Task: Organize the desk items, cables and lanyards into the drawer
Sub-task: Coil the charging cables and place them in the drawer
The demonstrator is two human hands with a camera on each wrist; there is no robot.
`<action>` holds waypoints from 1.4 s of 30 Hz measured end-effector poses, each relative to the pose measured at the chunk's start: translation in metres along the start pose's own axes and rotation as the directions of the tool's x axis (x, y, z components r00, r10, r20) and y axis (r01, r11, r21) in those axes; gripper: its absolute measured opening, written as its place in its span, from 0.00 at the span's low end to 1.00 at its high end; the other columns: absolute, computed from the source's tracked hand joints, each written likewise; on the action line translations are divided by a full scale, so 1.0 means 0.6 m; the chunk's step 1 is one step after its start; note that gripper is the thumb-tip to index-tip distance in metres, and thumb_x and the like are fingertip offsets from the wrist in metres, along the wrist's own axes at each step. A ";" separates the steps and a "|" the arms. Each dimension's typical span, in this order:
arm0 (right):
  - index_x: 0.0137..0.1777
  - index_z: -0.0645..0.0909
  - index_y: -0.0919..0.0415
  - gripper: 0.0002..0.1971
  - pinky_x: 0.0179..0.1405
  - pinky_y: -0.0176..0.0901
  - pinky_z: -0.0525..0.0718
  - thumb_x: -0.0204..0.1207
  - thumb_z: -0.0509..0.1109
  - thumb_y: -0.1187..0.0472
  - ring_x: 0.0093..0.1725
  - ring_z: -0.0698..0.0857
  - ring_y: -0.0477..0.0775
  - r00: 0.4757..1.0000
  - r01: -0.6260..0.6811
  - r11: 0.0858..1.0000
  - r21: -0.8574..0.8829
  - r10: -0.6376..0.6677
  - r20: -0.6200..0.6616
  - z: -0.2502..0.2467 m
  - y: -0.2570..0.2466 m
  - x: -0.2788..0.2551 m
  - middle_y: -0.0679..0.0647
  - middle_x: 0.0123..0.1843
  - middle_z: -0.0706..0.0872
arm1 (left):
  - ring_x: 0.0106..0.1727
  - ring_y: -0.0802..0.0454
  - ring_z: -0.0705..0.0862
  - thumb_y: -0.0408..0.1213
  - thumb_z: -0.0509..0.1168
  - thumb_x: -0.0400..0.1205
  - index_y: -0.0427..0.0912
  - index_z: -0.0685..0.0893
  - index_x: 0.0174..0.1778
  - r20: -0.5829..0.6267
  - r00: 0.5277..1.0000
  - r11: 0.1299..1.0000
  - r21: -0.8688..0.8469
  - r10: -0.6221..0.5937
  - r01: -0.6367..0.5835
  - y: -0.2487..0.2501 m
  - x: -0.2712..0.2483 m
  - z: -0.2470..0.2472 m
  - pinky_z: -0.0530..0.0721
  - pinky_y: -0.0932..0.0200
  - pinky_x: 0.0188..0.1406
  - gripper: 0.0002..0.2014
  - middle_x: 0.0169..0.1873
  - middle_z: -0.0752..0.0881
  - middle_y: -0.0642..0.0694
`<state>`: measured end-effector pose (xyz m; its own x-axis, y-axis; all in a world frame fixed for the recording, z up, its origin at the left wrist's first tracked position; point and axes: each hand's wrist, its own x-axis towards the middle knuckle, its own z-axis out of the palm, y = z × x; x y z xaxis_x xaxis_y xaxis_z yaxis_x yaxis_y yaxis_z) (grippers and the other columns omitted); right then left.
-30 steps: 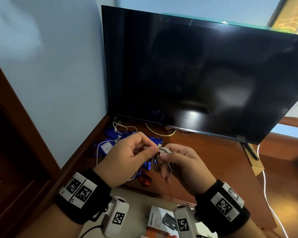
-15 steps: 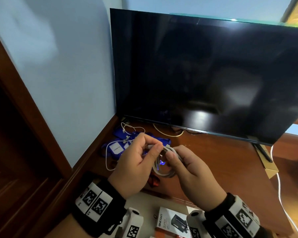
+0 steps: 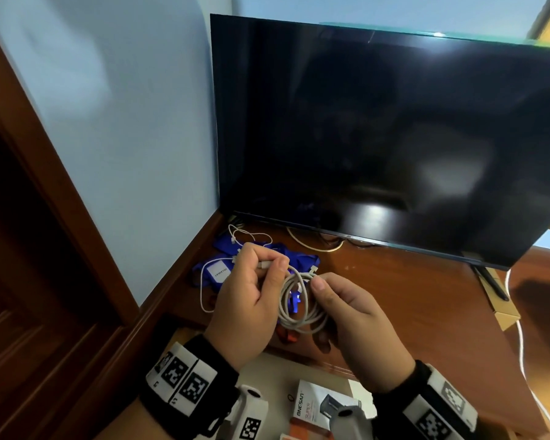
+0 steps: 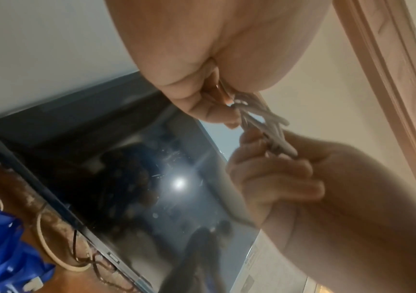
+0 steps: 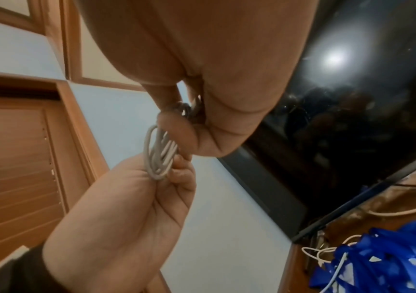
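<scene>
A white cable (image 3: 294, 304), wound into a small coil, hangs between both hands above the desk's front edge. My left hand (image 3: 272, 265) pinches the cable's plug end at the top of the coil. My right hand (image 3: 315, 281) pinches the coil's strands on its right side, seen bunched in the right wrist view as the coil (image 5: 158, 154). In the left wrist view the strands (image 4: 262, 121) run from one pinch to the other. Blue lanyards (image 3: 226, 265) with a white badge and another loose white cable (image 3: 204, 293) lie on the desk's left corner. The open drawer (image 3: 277, 369) is below my wrists.
A large dark TV (image 3: 378, 131) stands at the back of the wooden desk (image 3: 410, 306). A small red object (image 3: 288, 336) lies at the desk's front edge. The drawer holds a white product box (image 3: 318, 404). A white cord (image 3: 521, 344) runs down the right side.
The hands have drawn slightly apart and the coil now hangs as a wider loop between them. My left hand's pinch is now on the plug end.
</scene>
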<state>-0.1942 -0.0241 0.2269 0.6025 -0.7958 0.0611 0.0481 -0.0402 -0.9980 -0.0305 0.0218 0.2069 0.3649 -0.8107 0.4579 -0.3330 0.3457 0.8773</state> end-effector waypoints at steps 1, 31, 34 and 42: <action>0.49 0.80 0.73 0.22 0.21 0.39 0.73 0.88 0.65 0.49 0.25 0.77 0.51 1.000 -0.020 0.999 0.043 0.020 0.005 0.003 -0.003 0.000 0.62 0.33 0.82 | 0.41 0.52 0.92 0.48 0.61 0.88 0.52 0.78 0.55 -0.015 0.999 0.999 0.026 0.038 -0.037 0.001 -0.003 0.002 0.90 0.57 0.37 0.05 0.41 0.90 0.51; 0.48 0.71 0.52 0.23 0.38 0.57 0.79 0.87 0.45 0.35 0.34 0.80 0.51 0.971 0.240 0.608 -0.757 -0.168 0.172 -0.004 0.039 0.009 0.47 0.37 0.81 | 0.38 0.55 0.89 0.51 0.67 0.87 0.49 0.85 0.50 0.256 0.957 0.959 0.207 0.135 -0.191 0.005 0.030 -0.042 0.86 0.63 0.35 0.09 0.37 0.88 0.54; 0.50 0.72 0.53 0.25 0.40 0.61 0.79 0.86 0.45 0.34 0.36 0.80 0.53 0.973 0.229 0.651 -0.724 -0.134 0.186 -0.002 0.046 0.010 0.48 0.38 0.82 | 0.41 0.56 0.90 0.48 0.72 0.85 0.48 0.89 0.50 0.291 0.946 0.945 0.243 0.143 -0.217 0.017 0.047 -0.048 0.87 0.65 0.40 0.08 0.37 0.89 0.56; 0.59 0.72 0.48 0.17 0.44 0.59 0.82 0.88 0.48 0.40 0.41 0.84 0.51 0.964 0.262 0.662 -0.702 -0.142 0.226 0.010 0.046 0.015 0.46 0.45 0.85 | 0.47 0.55 0.93 0.49 0.73 0.83 0.50 0.92 0.52 0.403 0.915 0.976 0.200 -0.005 -0.082 0.049 0.067 -0.037 0.92 0.52 0.47 0.09 0.41 0.93 0.54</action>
<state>-0.1828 -0.0286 0.2000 0.7540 -0.6245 0.2035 -0.3694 -0.6593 -0.6549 -0.0062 0.0096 0.2542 -0.0150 -0.9343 0.3562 -0.5293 0.3097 0.7899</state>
